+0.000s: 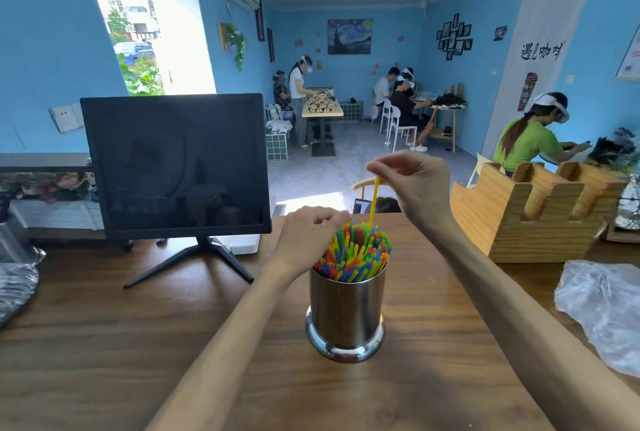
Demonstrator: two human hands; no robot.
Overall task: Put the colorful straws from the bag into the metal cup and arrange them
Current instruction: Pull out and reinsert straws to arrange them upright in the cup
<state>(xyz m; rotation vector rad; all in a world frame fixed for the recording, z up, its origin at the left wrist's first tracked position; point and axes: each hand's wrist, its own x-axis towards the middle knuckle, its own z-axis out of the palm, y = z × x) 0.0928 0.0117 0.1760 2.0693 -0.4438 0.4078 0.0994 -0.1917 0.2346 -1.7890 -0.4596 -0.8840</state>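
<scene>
- Nearest us, low in the centre of the frame, the metal cup (346, 313) stands upright on the wooden counter (104, 344), set squarely between both forearms, I'd say so either hand can reach its mouth.
- The cup is packed: the colorful straws (356, 254) fan out of its rim in red, blue, green and yellow, some leaning outward, so the loading looks nearly finished and the tidying is what's on.
- Just left of the rim, the left hand (308, 233) is curled in against the bundle's edge, fingertips touching the tops of the straws; it looks like it's bracing them, though I can't tell whether it actually pinches one.
- Above the cup, the right hand (415, 181) pinches the top of a single yellow straw (374, 200) between thumb and forefinger, other fingers loosely bent. The straw hangs nearly vertical, its lower end among the others — held high, I reckon, to steer it into a gap.
- At the right edge lies the plastic bag (602, 309), crumpled and flat on the counter, well apart from the cup; I see no straws in it.
- Further back, a dark monitor (175, 164) on the left, a wooden holder (533, 212) on the right.
- Far off, other people work at tables in the blue room.
</scene>
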